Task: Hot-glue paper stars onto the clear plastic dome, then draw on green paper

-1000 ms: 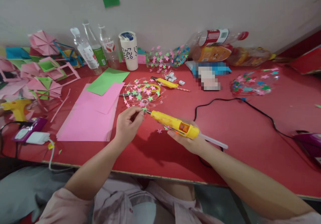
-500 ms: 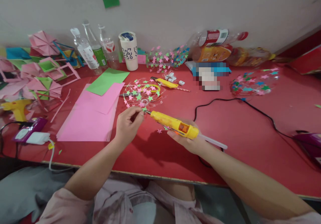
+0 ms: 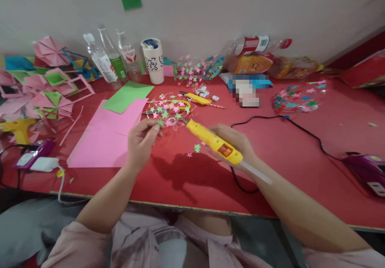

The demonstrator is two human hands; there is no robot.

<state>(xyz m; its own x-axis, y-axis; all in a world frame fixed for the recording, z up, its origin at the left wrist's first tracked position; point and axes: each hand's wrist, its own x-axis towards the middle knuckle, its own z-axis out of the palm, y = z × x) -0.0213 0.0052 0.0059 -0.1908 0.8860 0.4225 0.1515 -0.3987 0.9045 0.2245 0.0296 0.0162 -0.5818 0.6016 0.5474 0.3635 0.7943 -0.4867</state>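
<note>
Pinched a small green star (image 3: 160, 123) between the thumb and finger of the left hand (image 3: 140, 142), up over the red table (image 3: 288, 184). Held a yellow glue gun (image 3: 214, 142) in the right hand (image 3: 236, 140), with fingers closed around it. Could not tell just where each finger pressed. Aimed the gun's metal tip (image 3: 184, 120) toward the green star, a bit apart from it. Had a clear glue stick (image 3: 257, 172) poking out of the back of the gun.

Could see a clear round thing with pink and green stars (image 3: 165, 115) just past the left hand, near a yellow knife (image 3: 198, 99). Saw loose stars (image 3: 197, 148) on the table between the hands.

Saw pink paper (image 3: 100, 144) to the left, with green paper (image 3: 129, 95) partly on top. Farther left, saw a second glue gun (image 3: 19, 128) near folded paper shapes (image 3: 52, 103). At the back, saw three clear bottles (image 3: 104, 65) beside a white cup (image 3: 153, 63). On the right, saw a starry clear bowl (image 3: 300, 96) and a black cord (image 3: 311, 135).
</note>
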